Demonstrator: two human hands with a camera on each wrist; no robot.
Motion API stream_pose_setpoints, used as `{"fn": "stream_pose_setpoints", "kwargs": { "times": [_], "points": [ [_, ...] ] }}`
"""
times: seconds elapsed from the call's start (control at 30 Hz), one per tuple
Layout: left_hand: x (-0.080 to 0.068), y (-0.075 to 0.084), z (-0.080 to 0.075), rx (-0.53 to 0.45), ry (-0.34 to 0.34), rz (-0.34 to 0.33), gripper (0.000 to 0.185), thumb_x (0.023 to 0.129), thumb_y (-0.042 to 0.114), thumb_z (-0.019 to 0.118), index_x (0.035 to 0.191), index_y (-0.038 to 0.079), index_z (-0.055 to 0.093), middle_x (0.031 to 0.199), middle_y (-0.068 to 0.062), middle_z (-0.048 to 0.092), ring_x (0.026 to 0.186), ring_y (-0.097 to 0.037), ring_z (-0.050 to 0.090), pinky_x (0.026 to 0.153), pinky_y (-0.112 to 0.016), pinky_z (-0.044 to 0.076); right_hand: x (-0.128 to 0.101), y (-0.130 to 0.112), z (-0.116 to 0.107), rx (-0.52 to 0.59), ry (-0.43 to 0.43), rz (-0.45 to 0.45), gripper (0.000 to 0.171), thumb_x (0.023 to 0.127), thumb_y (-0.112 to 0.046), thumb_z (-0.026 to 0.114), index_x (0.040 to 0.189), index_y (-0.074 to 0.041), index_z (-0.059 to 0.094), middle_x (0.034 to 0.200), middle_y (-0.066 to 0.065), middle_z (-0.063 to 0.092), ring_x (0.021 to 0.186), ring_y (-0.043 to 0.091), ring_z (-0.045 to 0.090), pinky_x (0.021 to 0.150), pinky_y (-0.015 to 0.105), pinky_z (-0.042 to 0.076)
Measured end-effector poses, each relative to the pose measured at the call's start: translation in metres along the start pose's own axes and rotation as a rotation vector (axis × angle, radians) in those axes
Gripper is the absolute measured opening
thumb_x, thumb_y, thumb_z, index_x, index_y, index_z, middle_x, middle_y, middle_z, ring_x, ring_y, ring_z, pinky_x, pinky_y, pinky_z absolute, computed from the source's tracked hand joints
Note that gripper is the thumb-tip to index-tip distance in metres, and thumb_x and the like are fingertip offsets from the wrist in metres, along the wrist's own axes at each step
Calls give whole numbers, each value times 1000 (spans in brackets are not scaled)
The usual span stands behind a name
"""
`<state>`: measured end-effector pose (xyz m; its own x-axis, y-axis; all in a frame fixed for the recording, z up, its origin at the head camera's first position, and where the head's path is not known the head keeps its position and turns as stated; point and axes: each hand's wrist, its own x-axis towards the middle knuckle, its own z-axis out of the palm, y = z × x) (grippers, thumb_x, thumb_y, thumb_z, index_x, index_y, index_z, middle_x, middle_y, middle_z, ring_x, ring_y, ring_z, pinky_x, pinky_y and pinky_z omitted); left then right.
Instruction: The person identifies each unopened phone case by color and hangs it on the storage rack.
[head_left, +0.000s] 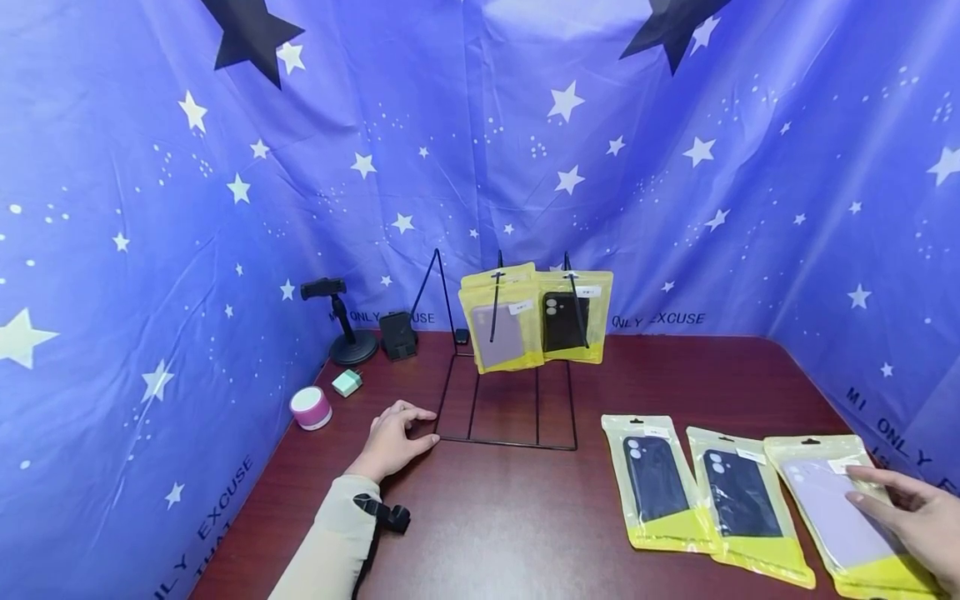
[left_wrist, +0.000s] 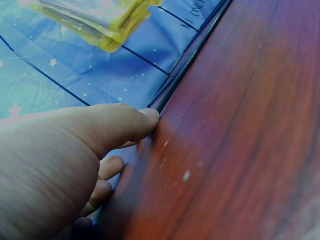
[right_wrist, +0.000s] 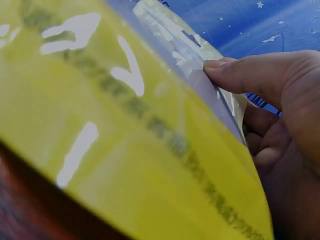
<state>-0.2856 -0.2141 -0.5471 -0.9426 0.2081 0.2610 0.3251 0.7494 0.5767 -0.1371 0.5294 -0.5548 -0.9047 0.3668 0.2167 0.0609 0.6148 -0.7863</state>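
A black wire display rack (head_left: 504, 446) stands on the table, its hooks bearing a bagged purple phone case (head_left: 501, 333) and a bagged black phone case (head_left: 564, 321). My left hand (head_left: 393, 439) holds the rack's front left corner by thumb and fingertips; close up, the thumb (left_wrist: 125, 125) presses on the wire. At the right, my right hand (head_left: 911, 508) grips the edge of another bagged purple phone case (head_left: 843, 508). The right wrist view shows the thumb (right_wrist: 235, 72) on the bag's front, other fingers partly hidden behind. Two bagged black phone cases (head_left: 660, 479) (head_left: 742, 496) lie beside it.
Along the table's left side stand a black phone stand (head_left: 352, 343), a small black holder (head_left: 398, 335), a pale green charger plug (head_left: 347, 382) and a pink-and-white round jar (head_left: 311, 408). A blue star-printed curtain (head_left: 465, 192) encloses the back and sides.
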Motion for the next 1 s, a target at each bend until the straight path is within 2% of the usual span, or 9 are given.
{"fn": "stream_pose_setpoints", "kwargs": {
  "times": [0.1,0.13,0.2,0.27,0.37,0.57,0.77,0.87,1.0],
  "points": [
    [1,0,-1,6,-5,-2,36,85,39,88,119,30,79,105,9,58,94,-13,51,89,-45,34,0,-4,-2,65,29,-15,46,101,-9,69,131,-43,69,118,-44,45,111,-20,41,83,-1,32],
    [1,0,-1,8,-8,-5,37,85,39,88,119,30,78,105,9,58,94,-13,51,89,-45,34,0,-6,-2,89,35,-19,47,100,-7,70,127,-45,70,113,-43,50,100,-14,48,79,2,35],
    [2,0,-1,9,-14,-12,37,85,39,88,120,30,78,105,9,58,94,-13,51,90,-44,34,1,-10,-3,124,51,-26,54,98,-2,70,115,-53,69,90,-35,51,72,-2,42,59,13,34],
    [2,0,-2,7,-19,-18,37,85,38,88,120,30,78,105,9,58,94,-13,51,91,-44,33,1,-13,-4,159,68,-37,56,97,2,70,112,-52,71,81,-29,49,61,9,28,51,24,26],
    [4,0,-3,6,-11,-13,37,86,38,88,120,29,78,105,9,57,94,-13,51,91,-44,33,1,-18,-3,184,102,-68,61,97,7,67,114,-51,71,69,-16,44,55,13,29,48,33,22],
    [6,1,-3,4,13,14,36,85,38,88,119,30,79,104,11,57,94,-13,51,89,-45,34,0,-23,-6,252,101,-164,56,99,14,57,124,-33,77,52,-3,36,37,15,30,39,40,19],
    [5,1,-3,-1,3,5,36,85,39,88,119,30,79,105,11,57,95,-13,52,90,-46,34,2,-24,-11,584,16,-171,50,98,19,53,121,-15,80,51,-6,43,33,15,29,35,39,12],
    [3,1,-2,-3,-1,-1,36,85,39,88,119,29,79,105,10,58,95,-13,52,91,-45,34,4,-26,-13,724,-14,-166,46,96,22,54,123,-6,78,63,-10,64,40,4,50,32,27,29],
    [1,1,-1,-4,2,2,36,85,38,88,119,29,79,106,9,59,95,-13,52,90,-46,34,6,-30,-17,724,-38,-213,47,93,26,54,128,0,73,89,-5,79,62,7,72,47,24,53]
  ]
}}
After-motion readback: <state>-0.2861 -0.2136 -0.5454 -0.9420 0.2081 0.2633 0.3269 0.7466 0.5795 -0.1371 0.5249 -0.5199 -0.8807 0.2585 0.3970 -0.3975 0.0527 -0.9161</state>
